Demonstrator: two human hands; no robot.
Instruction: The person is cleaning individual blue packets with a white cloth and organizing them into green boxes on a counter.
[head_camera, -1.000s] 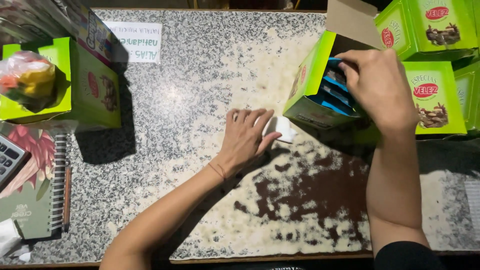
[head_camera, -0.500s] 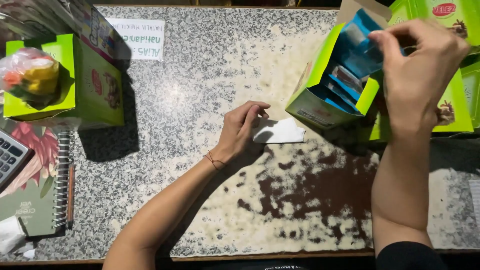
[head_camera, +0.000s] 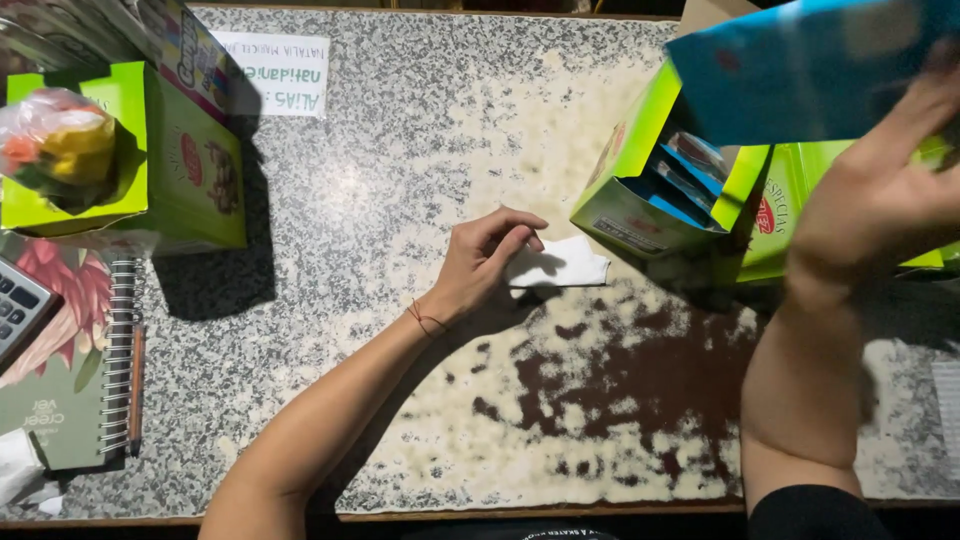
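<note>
The blue packet was up in the right hand, lifted clear above the open green box it seemed to belong to, near the far right of the speckled stone counter. It was pretty motion-blurred, so honestly I couldn't tell exactly how the fingers wrapped it, just that the hand was closed on its lower right edge with the packet fanned out flat above it. Looked like a thin, light thing to me, a flat foil or card sachet, stiff enough to hold its shape when pinched at one side but probably a bit slick, so I'd have gripped it by an edge or corner with thumb against fingers instead of squeezing the middle and crumpling it. More blue packets stood on end inside the box, packed close, so pulling one straight up by the top edge seemed the easy way. The left hand was down on the counter, fingers curled loosely with the tips pressing on a small white paper slip, which lay just beside the box. That slip looked flimsy and would slide on the polished stone. Another green box with a bag of something colourful sat well apart at the left, next to a spiral notebook.
</note>
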